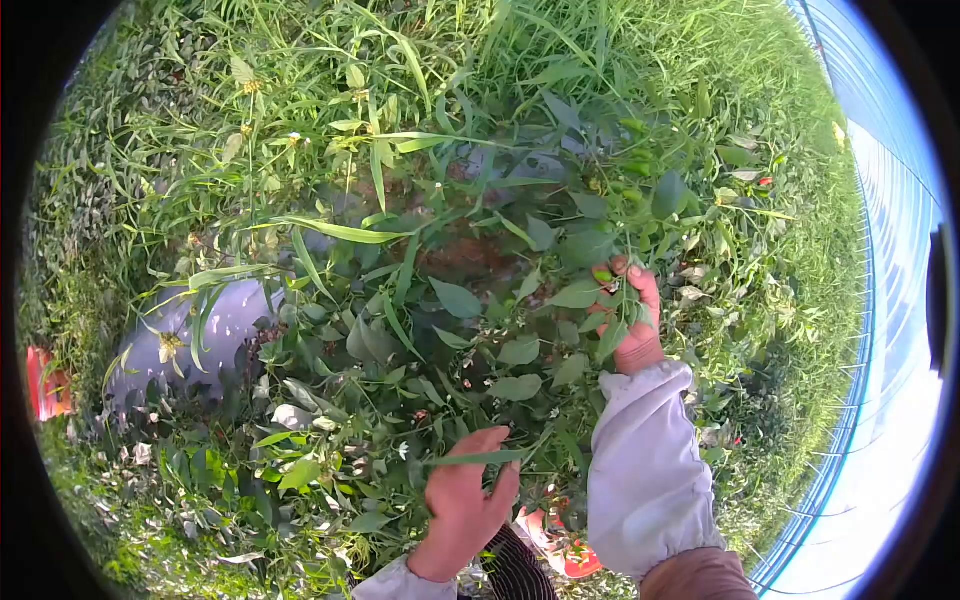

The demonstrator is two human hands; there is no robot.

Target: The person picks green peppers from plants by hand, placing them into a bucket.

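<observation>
My right hand [638,315] is closed among the leaves of a bushy plant [515,350], its fingertips pinched on a leafy stem [622,300]. A small green and reddish piece [602,273] shows right at those fingertips; it is too small to name. Lower and to the left, my left hand [468,500] is held with thumb and fingers apart, low against the foliage. A long green grass blade [478,458] crosses between its thumb and fingers. Pale sleeves [650,470] cover both forearms, and leaves partly hide the right fingers.
Tall grass [600,50] and weeds grow thickly around the plants. Greyish sheeting [200,335] shows through at the left. An orange-red object [47,385] lies at the far left. A striped trouser leg [515,565] is at the bottom, and a blue-edged translucent wall [880,330] curves along the right.
</observation>
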